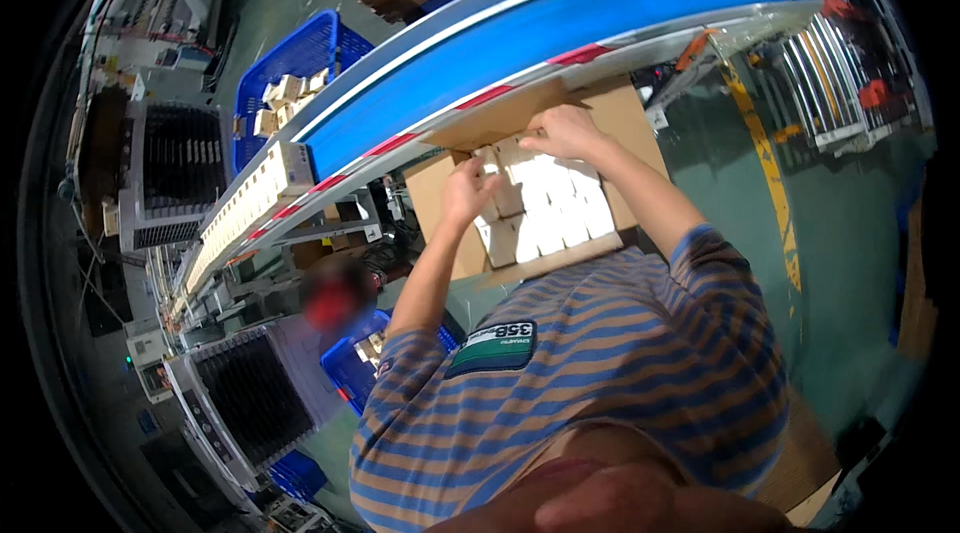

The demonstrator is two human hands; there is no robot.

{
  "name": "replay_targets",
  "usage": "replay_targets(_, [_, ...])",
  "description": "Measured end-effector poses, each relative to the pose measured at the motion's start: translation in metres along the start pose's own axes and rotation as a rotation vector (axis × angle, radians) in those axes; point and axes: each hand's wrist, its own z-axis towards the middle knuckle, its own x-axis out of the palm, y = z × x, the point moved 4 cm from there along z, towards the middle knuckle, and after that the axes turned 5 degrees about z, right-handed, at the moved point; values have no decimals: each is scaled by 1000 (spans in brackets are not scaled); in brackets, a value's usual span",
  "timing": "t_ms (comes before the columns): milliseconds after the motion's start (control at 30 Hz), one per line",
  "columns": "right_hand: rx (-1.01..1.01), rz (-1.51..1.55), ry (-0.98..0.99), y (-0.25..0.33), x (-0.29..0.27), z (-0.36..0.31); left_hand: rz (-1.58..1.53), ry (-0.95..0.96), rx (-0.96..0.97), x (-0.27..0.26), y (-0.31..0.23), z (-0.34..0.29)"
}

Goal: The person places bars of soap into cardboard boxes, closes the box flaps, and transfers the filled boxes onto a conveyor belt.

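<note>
In front of my torso stands an open brown cardboard carton (432, 195), packed with rows of small white boxes (550, 208). Strong light washes out the boxes' upper faces. My left hand (466, 193) is at the left end of the far row, its bent fingers and thumb against the end boxes. At the right end of that row, my right hand (566, 133) has its thumb on the boxes and its fingers curled beside the far flap. Both hands grip the row between them. The fingertips are partly hidden.
Just beyond the carton runs a blue conveyor belt (450, 68), with a long row of similar boxes (255, 195) at its left. Blue baskets (243, 93) holding loose boxes stand behind and left. A roller rack (825, 83) is at far right, past a yellow floor line (765, 148).
</note>
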Motion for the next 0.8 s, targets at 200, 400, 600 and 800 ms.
replay_targets(200, [-70,-164,314,-32,84,-6,319,690,4,17,-31,5])
replay_targets(400, [-289,-20,96,51,30,31,-83,-282,300,-79,19,-12])
replay_targets(600, [-401,161,-311,118,-3,112,470,-1014,-2,-265,200,14])
replay_targets(800, [-403,-84,-342,109,16,121,655,-508,-905,-321,337,5])
